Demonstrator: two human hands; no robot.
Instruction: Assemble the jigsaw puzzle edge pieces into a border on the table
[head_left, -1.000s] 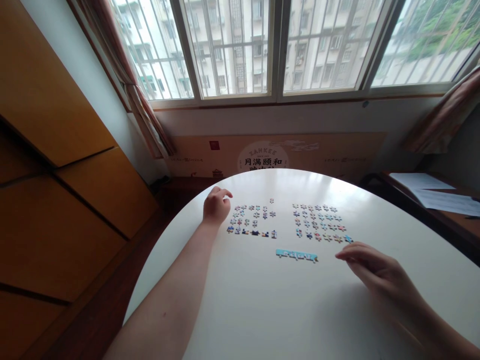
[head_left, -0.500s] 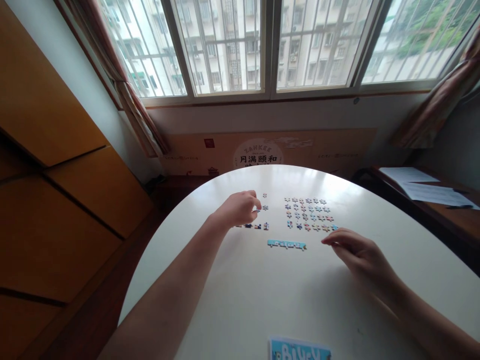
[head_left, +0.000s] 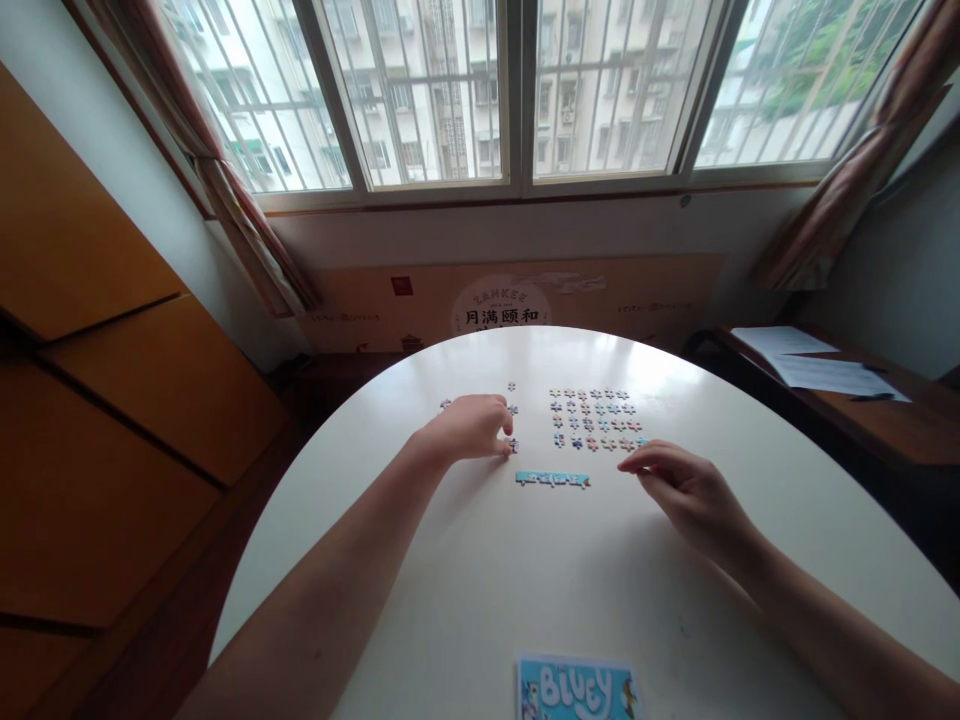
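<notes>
Over the left group of puzzle pieces is my left hand [head_left: 480, 425], thumb and fingers apart, with the thumb tip at a small piece [head_left: 513, 446]. Its arm and palm hide part of that group. Several rows of loose pieces [head_left: 601, 409] lie right of centre. My right hand [head_left: 675, 480] hovers near their lower right corner, its thumb and fingertips pressed together; whatever may be between them is too small to make out. A joined blue strip of pieces [head_left: 553, 480] lies between the two hands.
A blue picture card lettered BLUEY [head_left: 577, 690] lies at the near edge of the view on the white round table [head_left: 480, 580]. Papers [head_left: 817, 362] rest on a brown side table at the right. Windows stand behind.
My left hand has come down and nearer, from the middle of its group to a piece in the lower row. My right hand keeps its pose; the whole view has shifted slightly.
</notes>
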